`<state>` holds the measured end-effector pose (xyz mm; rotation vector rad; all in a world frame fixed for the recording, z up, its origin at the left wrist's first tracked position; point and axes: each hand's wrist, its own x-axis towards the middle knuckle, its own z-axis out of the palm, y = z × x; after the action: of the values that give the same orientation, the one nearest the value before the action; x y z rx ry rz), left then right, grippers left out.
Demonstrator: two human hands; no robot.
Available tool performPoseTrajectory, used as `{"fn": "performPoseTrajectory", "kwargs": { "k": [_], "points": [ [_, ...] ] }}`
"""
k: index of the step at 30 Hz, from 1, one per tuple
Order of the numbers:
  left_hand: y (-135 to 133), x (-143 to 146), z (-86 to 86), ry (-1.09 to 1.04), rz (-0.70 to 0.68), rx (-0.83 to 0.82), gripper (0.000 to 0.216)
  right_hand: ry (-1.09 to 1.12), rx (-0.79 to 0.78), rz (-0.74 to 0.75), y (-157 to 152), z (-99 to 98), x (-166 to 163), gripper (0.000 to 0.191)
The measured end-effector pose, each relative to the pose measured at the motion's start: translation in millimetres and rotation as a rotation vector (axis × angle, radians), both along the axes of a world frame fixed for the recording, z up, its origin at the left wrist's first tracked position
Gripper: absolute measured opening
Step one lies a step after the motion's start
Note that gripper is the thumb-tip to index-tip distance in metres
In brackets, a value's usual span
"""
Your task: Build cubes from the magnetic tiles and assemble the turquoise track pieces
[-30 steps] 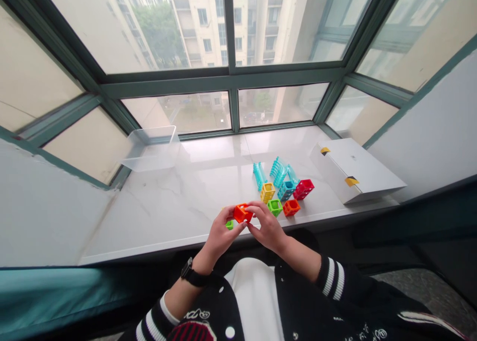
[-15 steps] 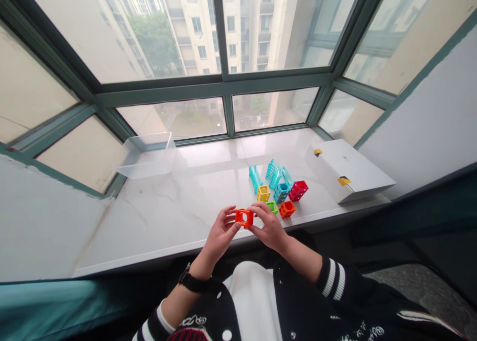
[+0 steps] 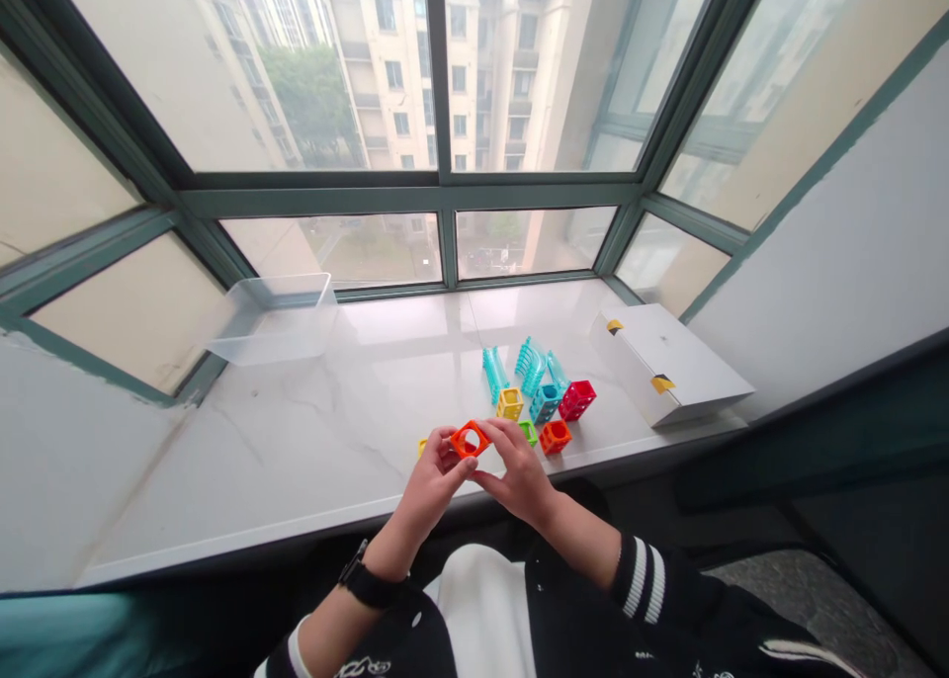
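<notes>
An orange hollow toy block with a round hole is held up between both hands, tilted corner-up. My left hand pinches its left side and lower edge. My right hand grips it from the right. Just beyond the right hand stand a yellow block, a green block partly hidden by the fingers, and a second orange block. Behind these are a blue block and a red block. A small yellow piece peeks out beside my left hand, mostly hidden.
Several translucent teal track pieces lie behind the blocks on the white marble sill. At the back left sits a clear plastic bin. A white box with yellow tabs is on the right, below the window frame.
The orange block has turned between my fingers, from level to corner-up. A yellow piece now shows beside my left hand. The whole view has shifted slightly.
</notes>
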<state>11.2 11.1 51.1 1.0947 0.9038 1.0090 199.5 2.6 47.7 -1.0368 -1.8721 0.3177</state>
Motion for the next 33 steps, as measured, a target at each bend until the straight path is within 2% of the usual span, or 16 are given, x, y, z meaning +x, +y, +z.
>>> {"fn": "performPoseTrajectory", "kwargs": {
  "k": [7,11,17,20,23,26,29,33],
  "points": [
    [3.0,11.3,13.4,0.195,0.020,0.144,0.051,-0.019,0.035,-0.070,7.0,7.5,1.6,0.064],
    [1.3,10.7,14.2,0.203,-0.018,0.194,0.053,-0.002,0.012,-0.050,8.0,10.2,9.4,0.065],
    [-3.1,4.6,16.6,0.215,-0.096,0.290,0.069,0.006,0.005,-0.034,17.1,16.9,30.4,0.062],
    [-1.8,-4.2,13.5,0.327,-0.094,0.337,0.062,-0.004,0.036,-0.056,22.4,25.2,46.9,0.062],
    [3.1,-20.5,1.3,0.555,-0.014,0.376,0.059,-0.014,0.060,-0.133,24.5,31.0,67.2,0.058],
    [9.4,-41.4,-18.9,0.796,0.035,0.462,0.065,-0.009,0.044,-0.244,22.2,28.4,89.7,0.058],
    [14.8,-60.0,-42.6,1.009,0.016,0.504,0.065,0.026,-0.022,-0.365,16.2,17.6,111.1,0.060],
    [20.0,-71.7,-71.2,1.199,-0.022,0.458,0.063,0.027,-0.097,-0.472,7.2,-2.2,133.2,0.063]
  ]
}}
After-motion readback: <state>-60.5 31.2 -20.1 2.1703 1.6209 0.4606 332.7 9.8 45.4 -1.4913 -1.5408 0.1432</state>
